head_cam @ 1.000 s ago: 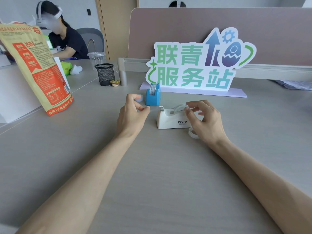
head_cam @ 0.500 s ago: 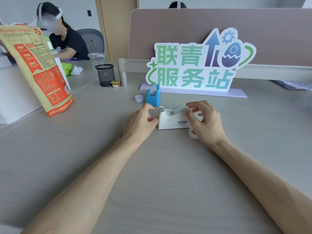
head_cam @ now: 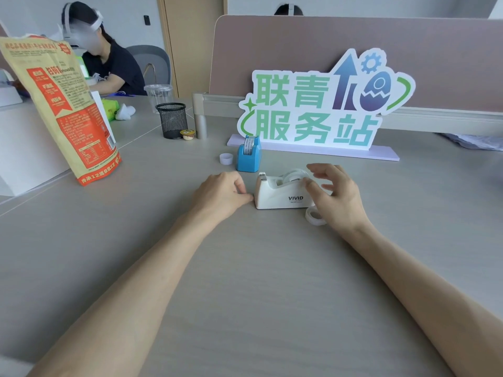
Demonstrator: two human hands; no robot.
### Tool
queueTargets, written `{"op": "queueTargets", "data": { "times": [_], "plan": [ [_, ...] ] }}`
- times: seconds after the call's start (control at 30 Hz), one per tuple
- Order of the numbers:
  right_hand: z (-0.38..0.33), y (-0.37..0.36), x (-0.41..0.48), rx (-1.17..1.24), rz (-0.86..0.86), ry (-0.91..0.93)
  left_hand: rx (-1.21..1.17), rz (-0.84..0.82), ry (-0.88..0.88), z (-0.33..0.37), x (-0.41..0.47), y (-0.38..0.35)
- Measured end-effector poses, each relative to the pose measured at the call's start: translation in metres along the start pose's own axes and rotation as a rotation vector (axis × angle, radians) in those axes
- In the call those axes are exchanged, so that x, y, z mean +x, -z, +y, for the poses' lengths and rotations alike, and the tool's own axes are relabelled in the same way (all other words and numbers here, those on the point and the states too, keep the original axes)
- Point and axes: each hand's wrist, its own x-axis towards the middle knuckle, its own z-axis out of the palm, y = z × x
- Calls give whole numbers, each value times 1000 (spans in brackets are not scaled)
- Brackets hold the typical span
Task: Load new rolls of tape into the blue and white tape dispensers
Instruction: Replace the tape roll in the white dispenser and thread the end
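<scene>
The white tape dispenser, marked VIVID, stands on the grey table with a clear tape roll seated in its top. My left hand rests against its left end, fingertips touching the base by the cutter. My right hand hovers at its right end, fingers spread, thumb close to the roll. A loose clear tape roll lies flat beside the dispenser, partly under my right hand. Behind stands the small blue dispenser holding a printed tape roll. A small white tape core lies to its left.
A white and green sign on a lilac base stands behind the dispensers. A tall orange and tan bag stands at the left. A black mesh cup and a small round tub are farther back. A person sits at the far left.
My left hand drew back from beside the blue dispenser and settled against the white dispenser's left end. My right hand's fingers have spread open above the roll.
</scene>
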Motion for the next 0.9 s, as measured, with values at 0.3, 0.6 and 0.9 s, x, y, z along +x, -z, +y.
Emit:
{"op": "queueTargets", "data": {
  "times": [0.3, 0.6, 0.9],
  "plan": [
    [4, -1, 8, 193, -113, -265, -453, -302, 30, 23, -13, 21],
    [-1, 4, 1, 145, -113, -186, -386, -396, -74, 23, -15, -1],
    [3, 2, 3, 153, -247, -222, -303, -235, -181, 18, -8, -35]
  ]
}}
